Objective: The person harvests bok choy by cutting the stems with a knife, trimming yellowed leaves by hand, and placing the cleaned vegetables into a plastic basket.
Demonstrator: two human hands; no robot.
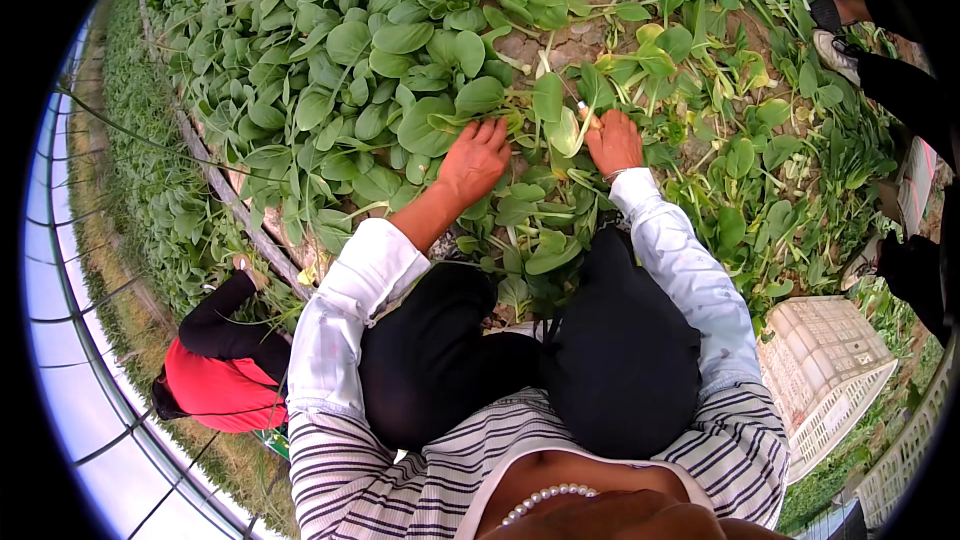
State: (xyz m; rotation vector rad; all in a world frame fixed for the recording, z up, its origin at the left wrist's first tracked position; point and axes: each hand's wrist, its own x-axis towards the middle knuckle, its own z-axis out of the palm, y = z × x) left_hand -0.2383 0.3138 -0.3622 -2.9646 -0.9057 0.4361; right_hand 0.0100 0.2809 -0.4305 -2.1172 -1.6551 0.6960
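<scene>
In the head view, we saw the left hand (474, 162) half open, fingers reaching into broad green leaves (425, 127) that hid any hold from us, while the right hand (614, 144) seemed curled around a small, white-tipped object (583, 109); the green, oval-leaved vegetable plant with pale stalks (547, 98) was between them. We judged that leaves could tear or stalks snap under an uneven pull, because the dense overlap masked the fingertips. We could read no brand, label or writing, even on the off-white, slatted plastic crate (822, 340).
</scene>
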